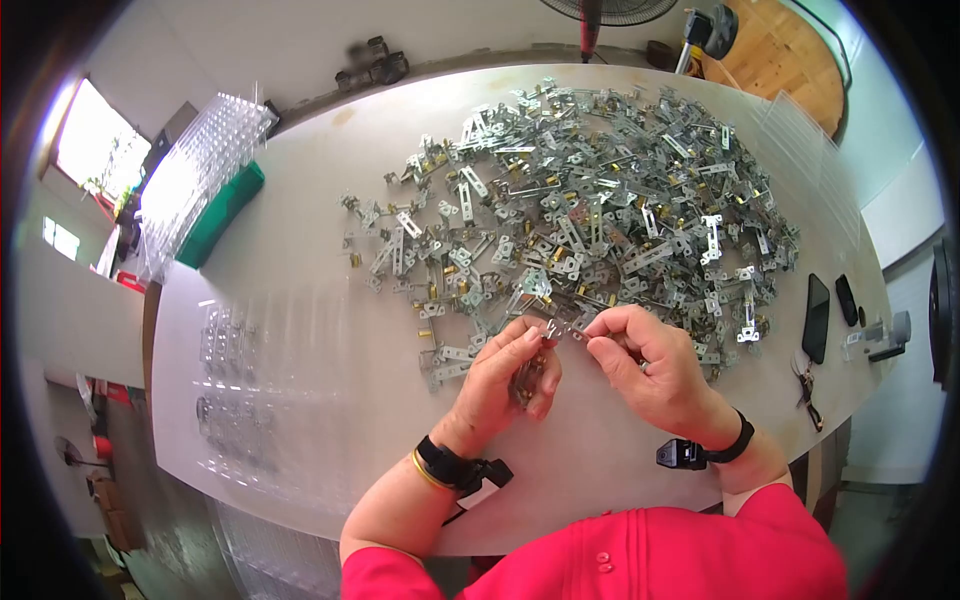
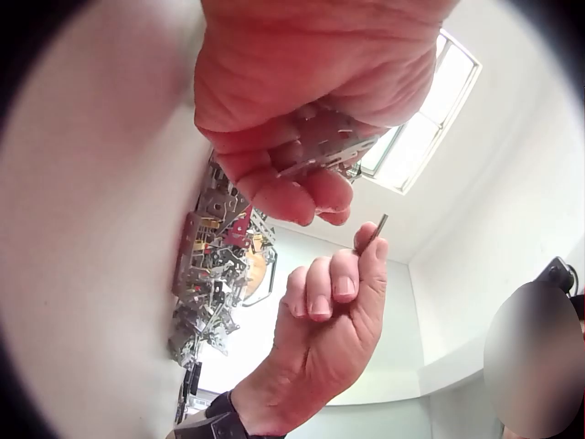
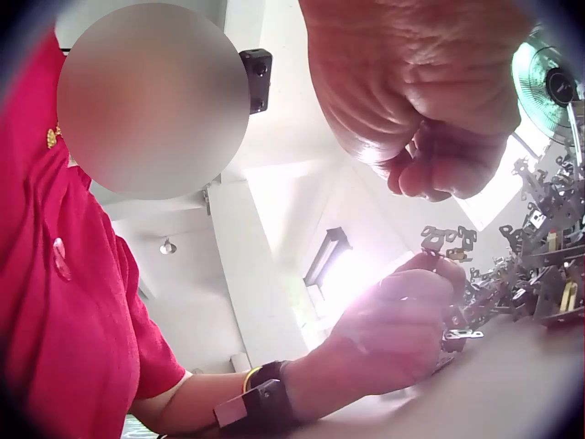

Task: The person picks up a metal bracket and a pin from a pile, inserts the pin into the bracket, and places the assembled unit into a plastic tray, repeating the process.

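Above the near edge of a large heap of metal parts (image 1: pixel 600 200), the left hand (image 1: pixel 507 375) has its fingers curled round several metal parts (image 2: pixel 334 146). A small metal bracket (image 3: pixel 448 240) stands up from its thumb and fingertips. Close to its right, the right hand (image 1: pixel 655 370) pinches a thin metal piece (image 2: pixel 382 227) between thumb and forefinger, the other fingers curled in. In the head view the two hands' fingertips are a short gap apart; whether the thin piece touches the bracket cannot be told.
Clear plastic trays (image 1: pixel 235 340) with metal parts lie on the table's left. A stack of clear trays (image 1: pixel 205 165) and a green object (image 1: pixel 222 215) stand at the back left. On the right lie a phone (image 1: pixel 815 318), pliers (image 1: pixel 808 390) and a clear sheet (image 1: pixel 810 160).
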The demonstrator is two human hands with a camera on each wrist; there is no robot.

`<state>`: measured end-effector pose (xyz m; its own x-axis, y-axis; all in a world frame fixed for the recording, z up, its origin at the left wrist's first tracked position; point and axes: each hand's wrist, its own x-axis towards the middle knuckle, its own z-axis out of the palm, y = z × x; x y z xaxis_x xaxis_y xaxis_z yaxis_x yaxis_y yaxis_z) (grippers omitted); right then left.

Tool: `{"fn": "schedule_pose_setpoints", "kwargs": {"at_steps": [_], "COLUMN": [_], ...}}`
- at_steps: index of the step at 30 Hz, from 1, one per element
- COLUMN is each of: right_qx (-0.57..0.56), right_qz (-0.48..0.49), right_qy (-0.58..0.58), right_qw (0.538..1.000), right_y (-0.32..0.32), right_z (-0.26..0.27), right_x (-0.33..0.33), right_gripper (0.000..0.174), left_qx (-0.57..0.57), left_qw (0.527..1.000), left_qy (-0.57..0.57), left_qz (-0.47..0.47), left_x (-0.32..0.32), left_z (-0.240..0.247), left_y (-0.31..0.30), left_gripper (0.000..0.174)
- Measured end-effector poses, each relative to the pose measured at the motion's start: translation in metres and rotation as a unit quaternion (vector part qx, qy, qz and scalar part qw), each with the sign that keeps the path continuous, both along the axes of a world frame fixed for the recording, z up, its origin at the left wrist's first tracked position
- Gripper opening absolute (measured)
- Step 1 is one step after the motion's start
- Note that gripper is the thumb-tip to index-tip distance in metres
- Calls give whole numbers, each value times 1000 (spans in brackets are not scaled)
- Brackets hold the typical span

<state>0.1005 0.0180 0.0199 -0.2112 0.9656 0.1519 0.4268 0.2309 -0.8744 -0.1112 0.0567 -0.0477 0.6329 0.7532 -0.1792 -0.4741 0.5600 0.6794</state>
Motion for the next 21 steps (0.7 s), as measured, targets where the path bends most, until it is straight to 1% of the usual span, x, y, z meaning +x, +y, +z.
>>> {"fn": "schedule_pose_setpoints", "kwargs": {"at_steps": [2,3,6,11,13,16,21], "right_qx": [0,-5,-61,-80,-107,-96,-90], "right_qz": [-8,-1,-2,-2,-35,-45,-63], "right_qy": [53,47,107,118,143,143,139], "right_qw": [999,999,992,990,983,984,984], "right_y": [-3,-3,2,8,6,3,-7], "right_z": [-3,-3,5,2,1,-4,-3], "right_x": [-2,-4,-10,-14,-16,-17,-14], "right_gripper": [15,15,16,16,18,18,16], "left_qx": [13,9,16,37,36,58,43], "left_qw": [1000,1000,1000,999,999,998,999], "left_qy": [11,5,-11,1,-1,16,6], "left_qz": [-8,-1,-18,-11,-11,-12,-10], "left_x": [0,-1,0,2,3,2,5], "left_z": [0,-1,-4,-8,-11,-12,-15], "left_y": [0,1,2,3,3,5,5], "left_gripper": [29,29,30,27,26,25,25]}}
